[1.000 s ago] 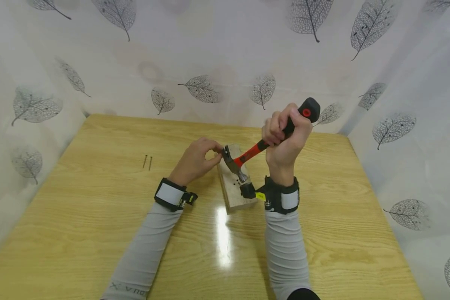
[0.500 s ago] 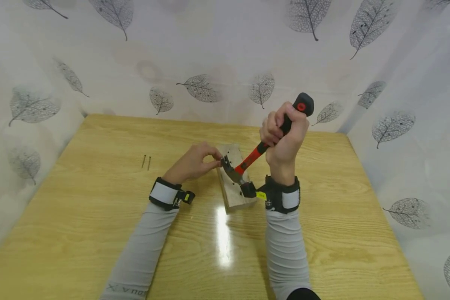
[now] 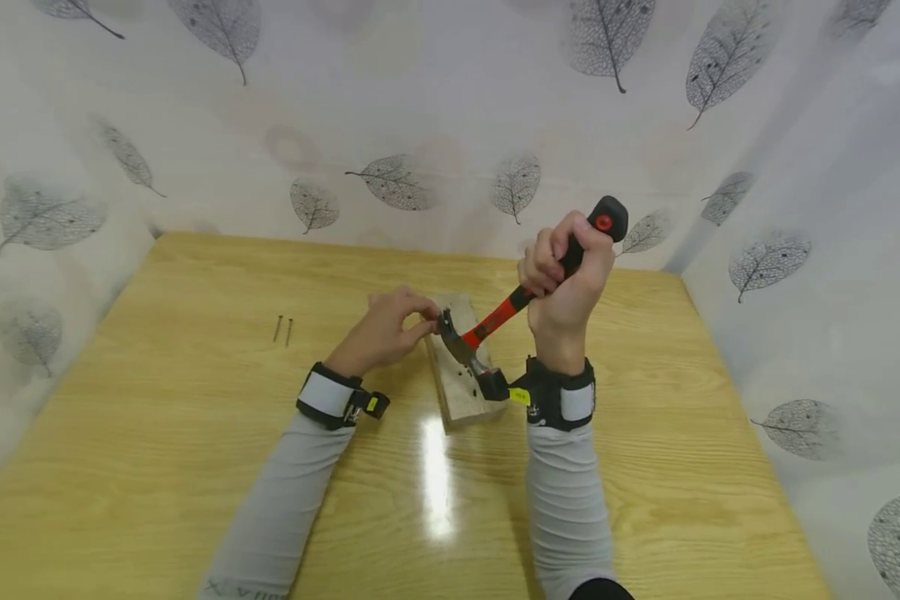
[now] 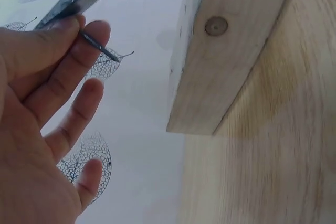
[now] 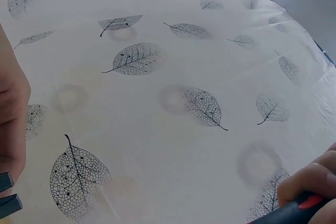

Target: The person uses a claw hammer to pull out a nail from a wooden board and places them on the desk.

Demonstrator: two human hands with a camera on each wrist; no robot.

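Note:
My right hand [image 3: 567, 275] grips the black-and-red handle of a claw hammer [image 3: 487, 327], tilted with its head low over a pale wooden block [image 3: 457, 408]. The claw reaches the fingertips of my left hand [image 3: 382, 332]. In the left wrist view, the thumb and index finger pinch a thin dark nail [image 4: 100, 45], its pointed end sticking out, right beside the hammer's claw. How the nail's head sits against the claw is hidden behind the thumb. Several small dark marks, perhaps holes or nail heads, dot the block's top.
Two loose nails [image 3: 283, 330] lie on the wooden table [image 3: 195, 433], left of my left hand. A pale cloth with leaf prints [image 3: 450, 100] hangs behind and at both sides of the table.
The hammer head and my left fingertips have come slightly nearer to me along the block, staying together. The view has shifted a little. Both grips are unchanged.

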